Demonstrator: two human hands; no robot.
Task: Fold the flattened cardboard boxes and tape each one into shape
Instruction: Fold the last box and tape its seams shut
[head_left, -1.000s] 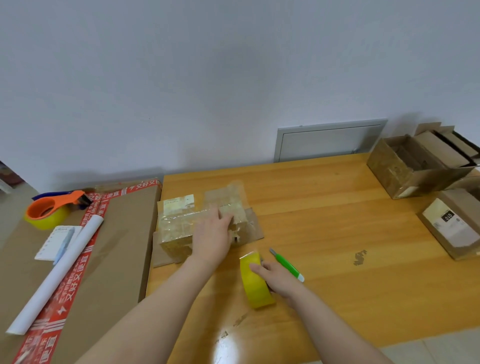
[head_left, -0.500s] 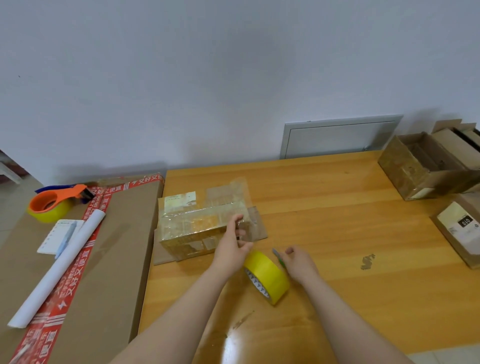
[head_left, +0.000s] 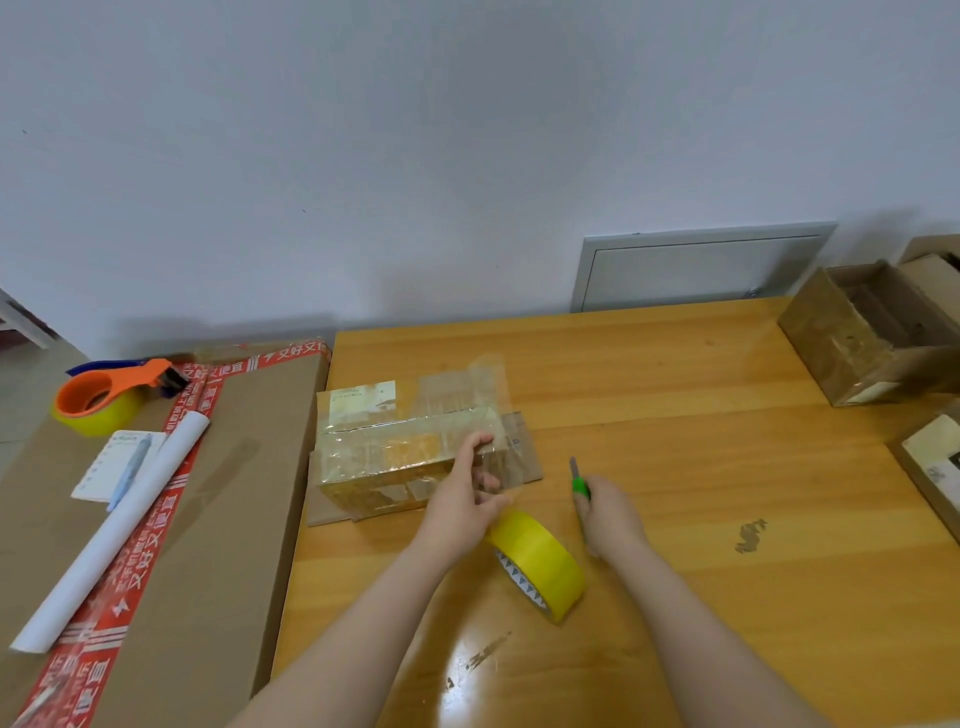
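A small cardboard box (head_left: 395, 452), shiny with clear tape, stands on the wooden table (head_left: 675, 467) with flat flaps spread under it. My left hand (head_left: 465, 499) pinches the strip of clear tape at the box's right end. The yellow tape roll (head_left: 540, 564) hangs from that strip just below the hand, tilted on edge. My right hand (head_left: 608, 514) grips a green utility knife (head_left: 579, 480), blade out and pointing away, a little right of the tape strip.
A large flat carton with red tape (head_left: 171, 519) lies at the left, carrying an orange tape dispenser (head_left: 104, 397), a white paper roll (head_left: 111, 535) and a notepad with a pen (head_left: 117, 465). Folded boxes (head_left: 867, 338) stand at the far right.
My left hand slid off the box top to its right end and took the tape strip. My right hand let go of the roll and picked up the green knife.
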